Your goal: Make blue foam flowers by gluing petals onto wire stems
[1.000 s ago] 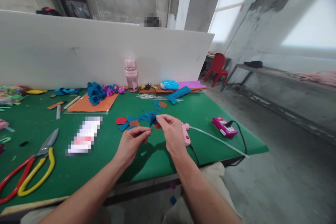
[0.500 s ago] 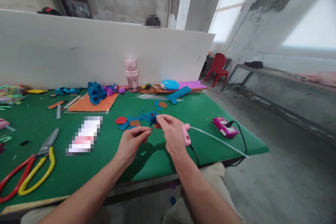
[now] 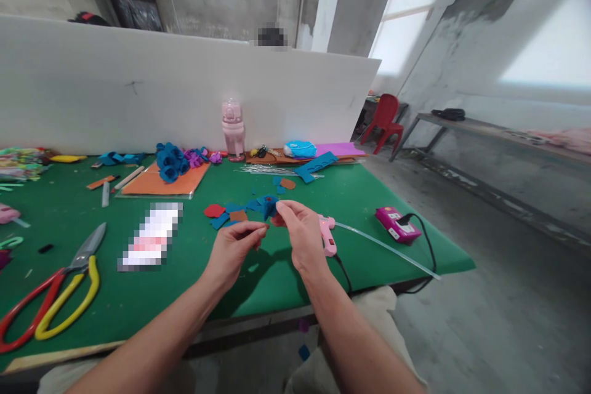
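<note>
In the head view, both bare hands meet just below the middle of the frame, above the green worktop (image 3: 194, 258). The right hand (image 3: 302, 234) has its thumb and forefinger pressed together on a small blue felt flower (image 3: 269, 204), which it holds up at the centre of the frame just above the scattered felt pieces (image 3: 231, 214) in blue, red and brown. The left hand (image 3: 233, 248) sits just beside it, to the lower left, with its fingertips drawn together; whether that grip pinches anything cannot be told. Directly behind the right hand lies a pink glue gun (image 3: 327, 235), its clear glue stick (image 3: 388, 247) running toward the right edge of the worktop, and a pink power strip (image 3: 397, 225) with a black cord lies further right. At the lower left of the frame rest large shears (image 3: 55, 295) with red and yellow handles. Toward the back of the worktop, upper left of centre, a cluster of finished blue felt flowers (image 3: 170, 161) lies on an orange sheet (image 3: 157, 183), and a pink water bottle (image 3: 233, 129) stands upright against the white partition (image 3: 138, 86).
</note>
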`<state>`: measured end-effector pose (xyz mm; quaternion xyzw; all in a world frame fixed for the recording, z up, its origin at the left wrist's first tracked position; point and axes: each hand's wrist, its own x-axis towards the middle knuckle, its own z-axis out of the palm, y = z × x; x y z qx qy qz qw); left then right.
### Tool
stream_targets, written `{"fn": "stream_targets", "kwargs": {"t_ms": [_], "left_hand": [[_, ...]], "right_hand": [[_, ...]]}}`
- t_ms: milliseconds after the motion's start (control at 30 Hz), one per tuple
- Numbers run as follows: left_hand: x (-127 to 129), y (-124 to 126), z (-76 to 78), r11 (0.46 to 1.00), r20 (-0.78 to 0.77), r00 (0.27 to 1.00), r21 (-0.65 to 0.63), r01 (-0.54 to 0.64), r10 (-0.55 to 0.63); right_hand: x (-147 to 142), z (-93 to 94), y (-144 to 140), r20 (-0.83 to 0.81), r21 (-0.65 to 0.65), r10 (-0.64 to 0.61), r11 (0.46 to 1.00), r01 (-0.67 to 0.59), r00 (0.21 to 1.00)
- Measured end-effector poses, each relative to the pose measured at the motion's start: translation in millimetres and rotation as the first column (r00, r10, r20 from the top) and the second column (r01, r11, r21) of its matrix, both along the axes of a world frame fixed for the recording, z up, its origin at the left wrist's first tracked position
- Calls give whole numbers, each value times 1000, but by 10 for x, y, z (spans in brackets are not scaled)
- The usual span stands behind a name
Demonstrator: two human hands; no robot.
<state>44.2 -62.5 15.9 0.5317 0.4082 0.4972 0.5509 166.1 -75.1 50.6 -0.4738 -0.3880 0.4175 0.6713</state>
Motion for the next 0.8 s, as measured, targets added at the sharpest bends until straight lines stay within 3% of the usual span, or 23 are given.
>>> {"fn": "stream_targets", "kwargs": {"t_ms": [167, 400, 800], "left_hand": [[0, -5, 19, 1000, 2, 1000, -8, -12, 12], [-5, -1, 7, 1000, 9, 1000, -16, -8, 8], [-13, 9, 3, 998, 54, 998, -48, -35, 38]], "right_hand": [[-12, -41, 17, -17, -19, 37, 999, -38, 999], [-54, -58, 5, -77, 17, 214, 977, -213, 974], [-108, -130, 0, -120, 1, 252, 967, -254, 960]]}}
